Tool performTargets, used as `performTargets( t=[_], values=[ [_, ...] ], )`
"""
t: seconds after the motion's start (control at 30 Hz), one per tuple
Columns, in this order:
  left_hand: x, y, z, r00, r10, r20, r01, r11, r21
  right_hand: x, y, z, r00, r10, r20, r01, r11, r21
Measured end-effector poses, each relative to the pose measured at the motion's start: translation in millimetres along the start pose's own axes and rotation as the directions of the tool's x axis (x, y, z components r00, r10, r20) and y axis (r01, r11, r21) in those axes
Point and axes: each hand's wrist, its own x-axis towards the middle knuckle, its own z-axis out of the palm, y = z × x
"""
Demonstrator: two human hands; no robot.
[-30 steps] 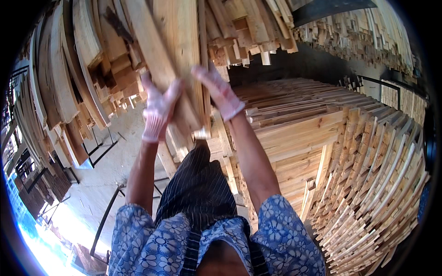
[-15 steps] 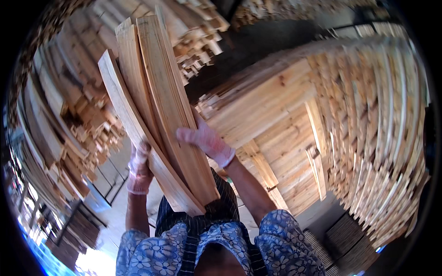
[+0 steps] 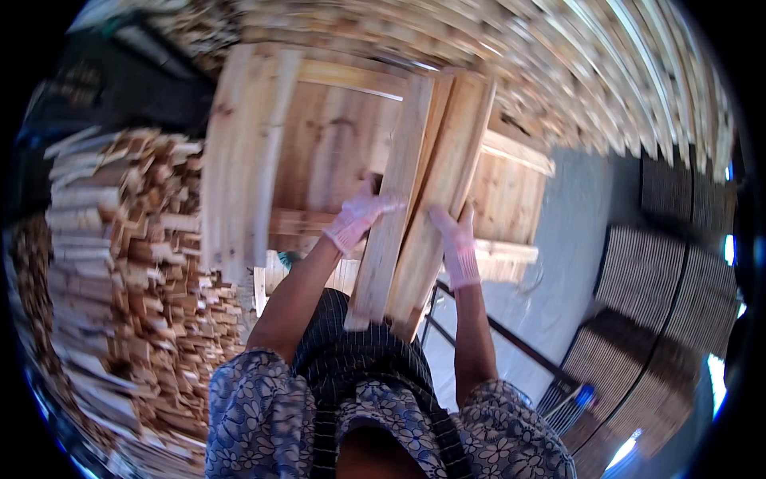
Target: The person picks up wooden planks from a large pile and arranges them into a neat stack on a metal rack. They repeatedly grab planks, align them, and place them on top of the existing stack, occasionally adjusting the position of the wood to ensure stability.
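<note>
Between my two hands I hold a bundle of several long, pale wooden boards [image 3: 447, 176], standing lengthwise in front of my body. My left hand [image 3: 361, 215], in a pinkish-white knit glove, presses on the bundle's left side, fingers closed around the leftmost board's edge. On the right side, my right hand [image 3: 455, 238] wears a matching glove and grips the outer boards, thumb on their face. The boards' lower ends reach down near my dark striped apron [image 3: 359, 375]. Behind the bundle lies a wooden panel [image 3: 319, 136] of joined planks with cross battens.
Stacked wood strips [image 3: 112, 239] fill the left side. A tall pile of long slats [image 3: 590, 80] spans the upper right. At the right stand bundled stacks of dark, ridged sheets [image 3: 638, 271] on the grey floor [image 3: 570, 215]. A dark metal bar [image 3: 511, 335] lies beside my right forearm.
My view has swung right, from the stacks on the left to the plank panel. The boards came along in both hands and now stand more upright, leaning slightly right.
</note>
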Motion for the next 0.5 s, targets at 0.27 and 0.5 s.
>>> performTargets(
  t=[0.27, 0.5],
  values=[
    [64.2, -35.7, 85.5, 0.962, 0.068, -0.264, 0.107, 0.798, 0.593, 86.7, 111.2, -119.6, 0.94, -0.167, -0.298, 0.068, 0.947, -0.315],
    [62.4, -32.7, -50.2, 0.948, 0.014, -0.318, 0.039, 0.986, 0.159, 90.7, 101.3, -131.9, 0.939, -0.083, -0.335, -0.168, 0.739, -0.653]
  ],
)
